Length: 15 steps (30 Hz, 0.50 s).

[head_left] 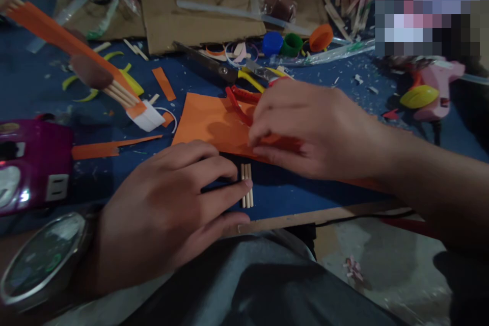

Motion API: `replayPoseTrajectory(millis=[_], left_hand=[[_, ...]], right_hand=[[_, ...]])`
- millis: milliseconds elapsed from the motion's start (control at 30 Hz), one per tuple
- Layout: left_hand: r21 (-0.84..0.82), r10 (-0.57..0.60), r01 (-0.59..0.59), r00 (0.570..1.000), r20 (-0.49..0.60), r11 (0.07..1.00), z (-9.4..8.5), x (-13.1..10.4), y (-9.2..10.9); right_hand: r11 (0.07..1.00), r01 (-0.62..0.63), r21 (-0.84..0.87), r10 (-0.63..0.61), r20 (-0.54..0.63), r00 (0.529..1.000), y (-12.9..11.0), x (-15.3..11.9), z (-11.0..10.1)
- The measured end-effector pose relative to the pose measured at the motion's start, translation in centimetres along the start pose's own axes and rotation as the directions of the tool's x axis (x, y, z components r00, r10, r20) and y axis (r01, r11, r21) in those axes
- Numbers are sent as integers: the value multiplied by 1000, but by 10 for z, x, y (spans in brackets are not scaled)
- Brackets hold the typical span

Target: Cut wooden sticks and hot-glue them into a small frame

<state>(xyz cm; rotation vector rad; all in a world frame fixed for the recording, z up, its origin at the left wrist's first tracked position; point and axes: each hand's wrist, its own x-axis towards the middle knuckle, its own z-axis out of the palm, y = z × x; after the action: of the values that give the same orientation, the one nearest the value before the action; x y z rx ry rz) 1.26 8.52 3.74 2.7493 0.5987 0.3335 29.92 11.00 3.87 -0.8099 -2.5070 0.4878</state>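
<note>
Three or so short wooden sticks (247, 196) lie side by side near the table's front edge. My left hand (171, 198) reaches over from the left with its fingers stretched out, holding nothing. Its index fingertip rests on the sticks. To their upper right, my right hand (305, 132) hovers at an orange sheet (206, 117), its fingers curled in and the thumb close to them. What those fingers hold, if anything, is hidden. A pair of red-handled scissors (239, 107) lies on the sheet, partly under the right hand.
At left stand a purple device (42, 163) and an orange-and-brown stick structure (91, 71). Behind are cardboard (164, 15), black-bladed scissors (206, 63), and blue (272, 43), green (291, 45) and orange (321, 37) caps. A pink glue gun (439, 86) lies at right.
</note>
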Motion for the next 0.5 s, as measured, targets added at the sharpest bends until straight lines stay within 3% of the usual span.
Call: replayPoseTrajectory(millis=[133,500], left_hand=[[-3,14,-14,1000,7,1000,1,1,-1],[-5,23,-23,1000,-8,1000,0,2,0]], right_hand=[[999,47,-21,-43,160,986,0,1,4],[989,112,-94,-89,216,972,-3,8,15]])
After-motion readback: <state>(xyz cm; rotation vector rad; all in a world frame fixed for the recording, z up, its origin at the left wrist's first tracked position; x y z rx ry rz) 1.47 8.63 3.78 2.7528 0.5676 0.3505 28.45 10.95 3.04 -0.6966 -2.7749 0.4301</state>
